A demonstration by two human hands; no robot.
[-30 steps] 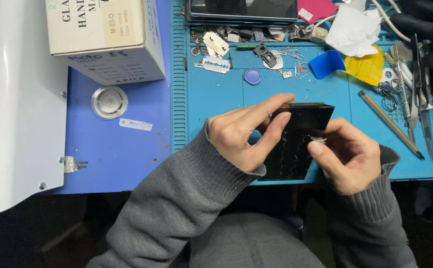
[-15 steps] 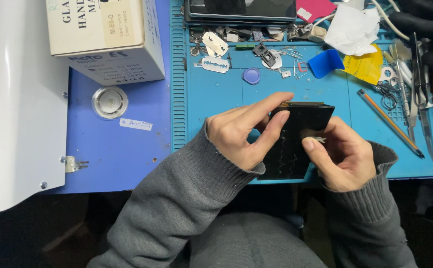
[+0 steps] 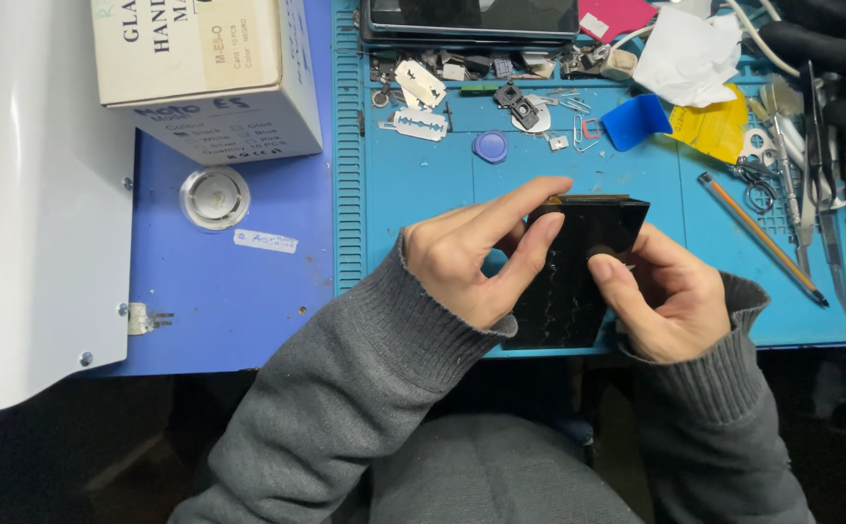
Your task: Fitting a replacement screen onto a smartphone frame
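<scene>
A flat black rectangular device (image 3: 578, 281) is held just above the blue work mat (image 3: 423, 194), near its front edge. My left hand (image 3: 471, 257) grips its left side, with the index finger laid along the top edge. On the right side my right hand (image 3: 666, 296) holds it, the thumb tip pressing on the black face. Grey sleeves cover both wrists. The lower part of the device is hidden behind my hands.
A cardboard box (image 3: 210, 78) stands at the back left beside a white panel (image 3: 25, 194). Small parts, razor blades (image 3: 421, 124), a round blue cap (image 3: 490, 146), blue and yellow plastic pieces, a pencil (image 3: 763, 238), tweezers and a dark tablet (image 3: 471, 17) crowd the mat's back and right.
My right thumb has moved up onto the black face of the device. The left hand keeps its hold and the device has barely shifted.
</scene>
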